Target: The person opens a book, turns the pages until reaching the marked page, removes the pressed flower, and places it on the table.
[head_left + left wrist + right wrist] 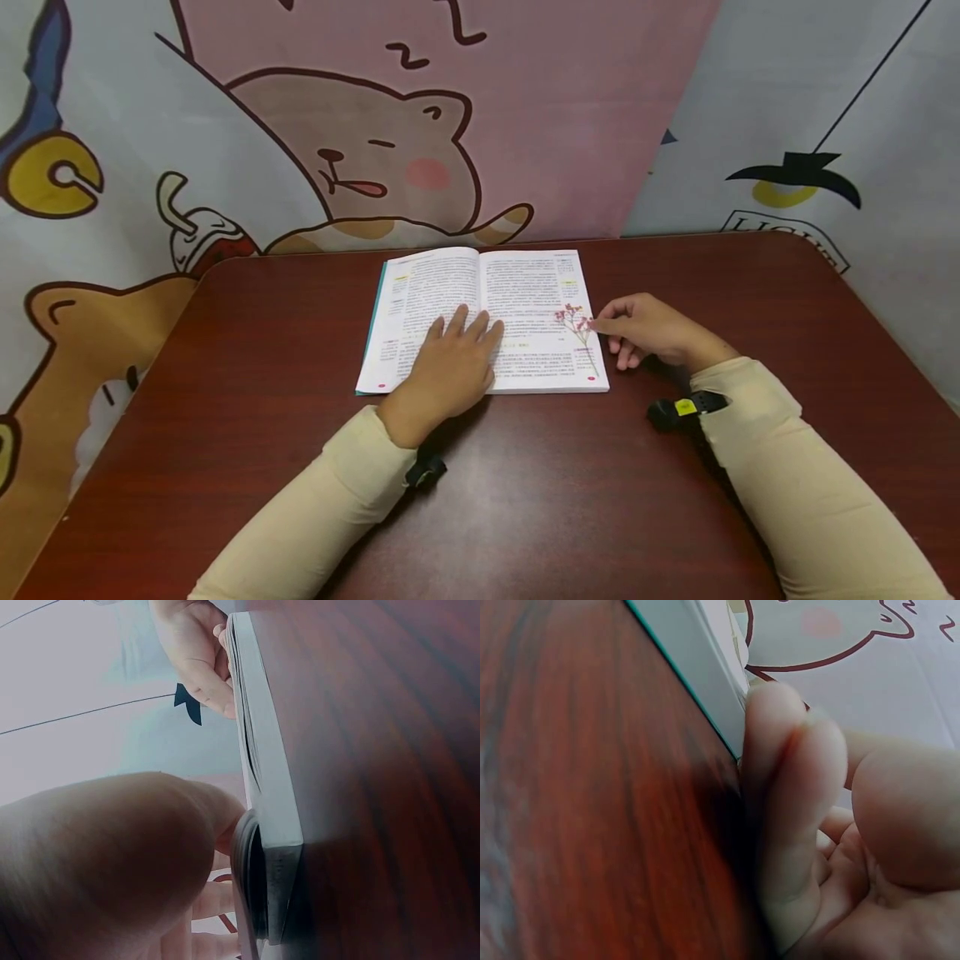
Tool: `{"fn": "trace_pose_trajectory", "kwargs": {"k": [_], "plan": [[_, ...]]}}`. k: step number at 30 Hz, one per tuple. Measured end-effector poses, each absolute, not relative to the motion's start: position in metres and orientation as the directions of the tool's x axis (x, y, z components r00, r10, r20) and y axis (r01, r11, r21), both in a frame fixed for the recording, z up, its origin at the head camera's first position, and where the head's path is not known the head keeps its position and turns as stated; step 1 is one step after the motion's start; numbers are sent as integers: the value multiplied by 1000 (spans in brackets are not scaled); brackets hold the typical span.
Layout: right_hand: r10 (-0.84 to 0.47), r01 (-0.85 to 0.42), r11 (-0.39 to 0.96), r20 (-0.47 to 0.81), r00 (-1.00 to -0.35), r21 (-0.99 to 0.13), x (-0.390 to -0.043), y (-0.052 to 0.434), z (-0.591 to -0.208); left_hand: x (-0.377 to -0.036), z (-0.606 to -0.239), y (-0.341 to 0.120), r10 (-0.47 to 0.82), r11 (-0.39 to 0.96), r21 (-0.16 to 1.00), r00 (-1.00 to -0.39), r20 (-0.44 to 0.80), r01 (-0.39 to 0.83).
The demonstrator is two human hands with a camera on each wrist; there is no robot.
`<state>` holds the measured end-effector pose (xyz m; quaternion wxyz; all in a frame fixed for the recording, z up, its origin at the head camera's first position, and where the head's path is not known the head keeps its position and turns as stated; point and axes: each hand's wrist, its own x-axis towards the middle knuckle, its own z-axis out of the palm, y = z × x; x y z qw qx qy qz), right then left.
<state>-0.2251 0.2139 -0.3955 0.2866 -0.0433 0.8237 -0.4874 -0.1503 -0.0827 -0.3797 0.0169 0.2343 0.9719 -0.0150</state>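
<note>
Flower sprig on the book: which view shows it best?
Head view: the pink flower sprig lies on the open book, right hand pinching it. Both wrist views show only the book's edge, no sprig.

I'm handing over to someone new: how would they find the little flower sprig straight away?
Start at the dark red table and find the open book at its middle. On the book's right page, by the outer edge, lies the flower sprig, at the right hand's fingertips. It is the only pink, thin-stemmed thing on the printed white pages.
</note>
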Motion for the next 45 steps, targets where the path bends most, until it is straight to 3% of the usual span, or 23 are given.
{"fn": "trace_pose_trajectory", "kwargs": {"k": [24,45], "plan": [[-342,202,489,-400,-850,-849,-229,248,-386,-149,-379,-84,464,886,-8,-885,-28,464],[-309,252,506,-447,-839,-825,-232,261,-389,-150,-379,-84,465,885,-18,-885,-22,466]]}}
